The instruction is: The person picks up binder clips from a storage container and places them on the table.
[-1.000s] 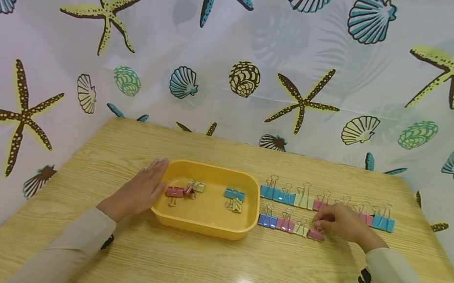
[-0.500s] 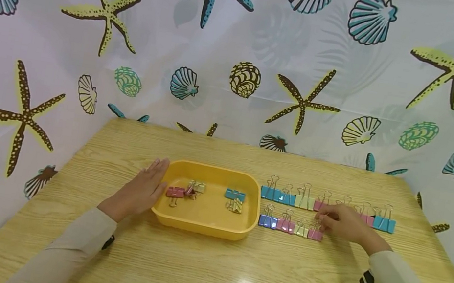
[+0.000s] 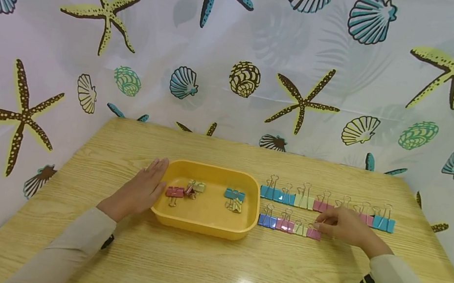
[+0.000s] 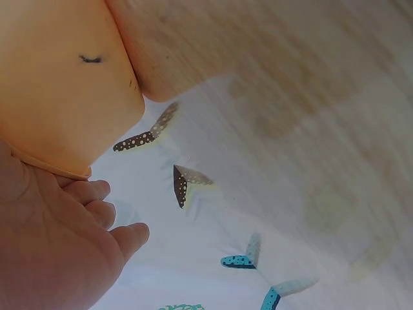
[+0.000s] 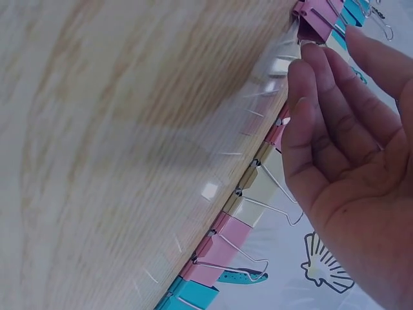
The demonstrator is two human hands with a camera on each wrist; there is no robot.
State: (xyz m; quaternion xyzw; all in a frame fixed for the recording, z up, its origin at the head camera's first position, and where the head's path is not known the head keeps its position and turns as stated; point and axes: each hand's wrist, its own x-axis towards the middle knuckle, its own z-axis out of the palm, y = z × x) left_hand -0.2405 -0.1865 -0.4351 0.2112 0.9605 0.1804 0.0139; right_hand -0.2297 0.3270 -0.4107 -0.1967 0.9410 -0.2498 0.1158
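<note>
My left hand [image 3: 140,192] lies along the left end of a yellow plastic bin [image 3: 199,229], fingers extended at its rim. In the left wrist view its fingers [image 4: 97,210] reach under the bin's edge. Inside the bin are several binder clips, among them a pink clip [image 3: 175,192] and a blue clip [image 3: 234,194]. My right hand [image 3: 345,224] pinches the wire handle of a pink binder clip [image 3: 313,233] at the right end of the front row. That clip sits beside a pale yellow clip [image 3: 300,229]. In the right wrist view thumb and fingertips meet at the pink clip [image 5: 317,24].
Behind runs a longer row of binder clips, from a blue clip [image 3: 270,193] to another blue clip [image 3: 383,223], partly hidden by my right hand. The front row starts with a dark blue clip [image 3: 267,221]. A patterned curtain [image 3: 233,103] hangs behind the wooden table [image 3: 189,269].
The pink clip under my right fingers has straightened and slid slightly left against the pale yellow clip. The left hand and bin have stayed in place.
</note>
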